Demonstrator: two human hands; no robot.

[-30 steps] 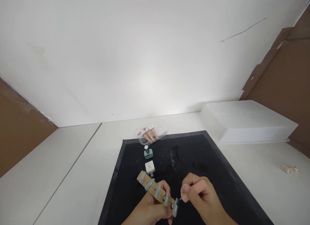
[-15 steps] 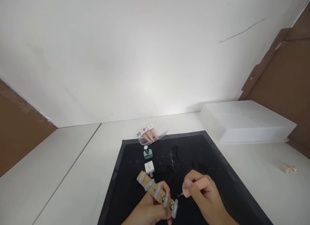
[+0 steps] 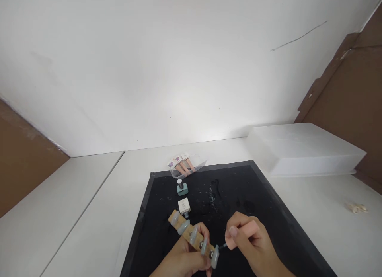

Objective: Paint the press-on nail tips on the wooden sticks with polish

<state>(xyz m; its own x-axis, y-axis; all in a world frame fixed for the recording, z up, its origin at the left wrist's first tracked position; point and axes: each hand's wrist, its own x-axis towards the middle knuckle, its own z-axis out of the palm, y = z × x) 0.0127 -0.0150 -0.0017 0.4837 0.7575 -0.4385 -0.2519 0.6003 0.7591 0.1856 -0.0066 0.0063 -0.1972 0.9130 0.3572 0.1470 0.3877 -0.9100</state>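
At six o'clock of the view is the person's left hand [image 3: 188,259], bare, with slender fingers [image 3: 203,229]. At five o'clock is the right hand [image 3: 253,247], also bare; its thumbnail [image 3: 234,231] has a rounded shape. Both wrists [image 3: 273,264] are uncovered, narrower than the hands

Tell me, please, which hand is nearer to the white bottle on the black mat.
Left: the left hand is just below the white bottle in the picture; the right hand is farther off, to its lower right.
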